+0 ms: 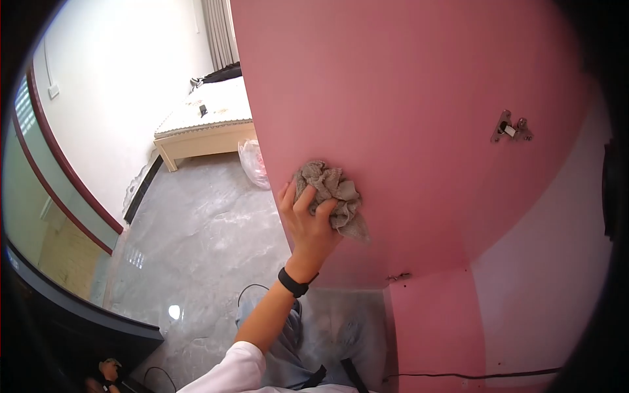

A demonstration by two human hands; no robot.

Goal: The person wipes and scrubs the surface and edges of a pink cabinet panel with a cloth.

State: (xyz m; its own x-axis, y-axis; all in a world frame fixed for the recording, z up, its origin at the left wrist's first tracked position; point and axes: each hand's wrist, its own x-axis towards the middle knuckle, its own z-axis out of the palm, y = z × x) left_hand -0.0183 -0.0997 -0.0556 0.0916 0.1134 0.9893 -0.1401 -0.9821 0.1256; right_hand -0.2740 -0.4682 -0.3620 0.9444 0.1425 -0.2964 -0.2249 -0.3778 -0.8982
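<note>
- L hand up at pink panel, back of hand twd camera; fingers part-curled, spread over a bunched cloth & gripping it.
- Cloth: grey-brown, crumpled, looks pressed flat-on to panel nr its L edge; one corner hangs loose below, R of hand.
- R hand out of frame, can't tell its state.
- L wrist: blk wristband; wht sleeve pushed up the forearm.
- Upper metal fitting on panel, well R of cloth; lower metal fitting nr panel's bottom, below & R of cloth.
- Dk cable runs across lower R, over pink & whitish surfaces.
- Person's trousers, bluish-grey, show beneath the arm.
- Floor: grey, marbled, shiny, w/ bright reflections.
- Beyond panel's L edge: bed, pale wood frame, wht top; small dk item lies on it.
- Clear plastic bag on floor by bed, partly hidden by panel.
- Bkgd: grey curtain, wht wall; far L, glazed door w/ dk red frame.
</note>
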